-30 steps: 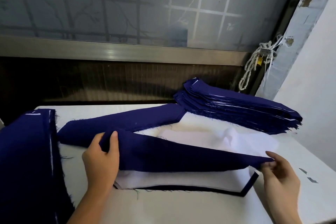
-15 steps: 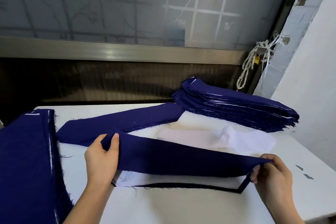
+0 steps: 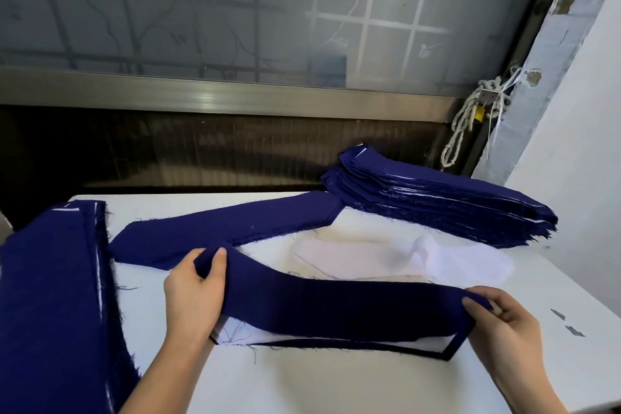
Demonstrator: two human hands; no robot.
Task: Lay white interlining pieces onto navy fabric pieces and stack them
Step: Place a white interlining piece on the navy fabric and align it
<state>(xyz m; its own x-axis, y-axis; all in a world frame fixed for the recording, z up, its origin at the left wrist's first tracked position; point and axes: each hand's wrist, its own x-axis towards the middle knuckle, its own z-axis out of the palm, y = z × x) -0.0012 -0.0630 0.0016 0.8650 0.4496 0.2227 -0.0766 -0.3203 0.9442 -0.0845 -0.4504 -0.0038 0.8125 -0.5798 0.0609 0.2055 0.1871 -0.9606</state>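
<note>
A long navy fabric piece (image 3: 336, 302) hangs between my two hands, low over the front of the white table (image 3: 336, 386). My left hand (image 3: 191, 292) grips its left end, thumb on top. My right hand (image 3: 497, 316) pinches its right tip. Under it lies a white interlining piece (image 3: 242, 334) on another navy piece whose dark edge (image 3: 353, 344) shows along the front. Loose white interlining pieces (image 3: 403, 259) lie behind. One more navy piece (image 3: 228, 228) lies flat further back.
A tall stack of navy pieces (image 3: 437, 202) sits at the back right. Another navy pile (image 3: 50, 306) hangs over the table's left side. A knotted rope (image 3: 470, 118) hangs by the window frame. Small grey scraps (image 3: 568, 324) lie at the right edge.
Both hands have brought the held navy piece nearer and lower, over the white interlining at the front. More of the loose white pieces behind it now shows.
</note>
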